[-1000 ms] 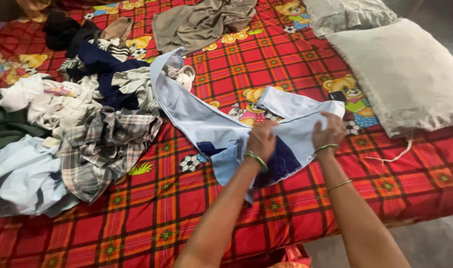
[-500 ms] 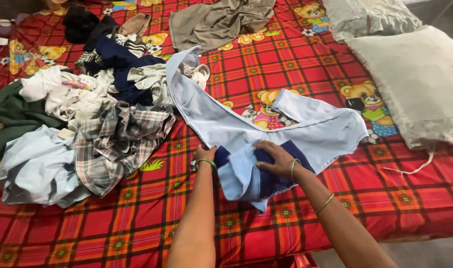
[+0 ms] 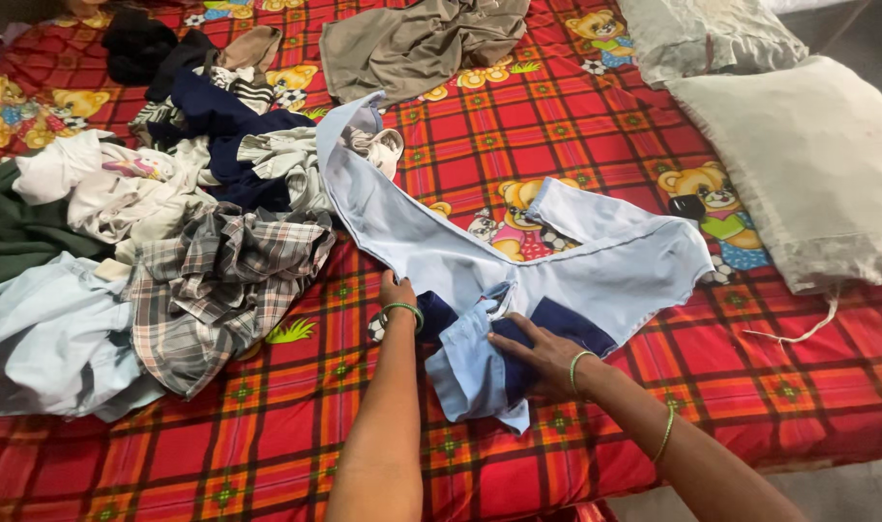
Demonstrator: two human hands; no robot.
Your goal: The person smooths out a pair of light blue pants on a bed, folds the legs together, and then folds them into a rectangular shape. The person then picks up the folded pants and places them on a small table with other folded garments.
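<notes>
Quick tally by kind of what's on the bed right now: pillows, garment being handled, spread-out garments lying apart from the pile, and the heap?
Pillows: 2, a large one and a smaller one
Light blue garment under left hand and right hand: 1
Olive garment lying apart: 1
Mixed clothes heap: 1, pieces too tangled to count
Total: 5

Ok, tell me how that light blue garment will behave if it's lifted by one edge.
The light blue garment lies in soft folds, so it would probably hang limp. It looks thin, likely light. On the bedsheet it would probably drag and bunch.

Bare arms w/ green bangles [image 3: 403,309]
</notes>
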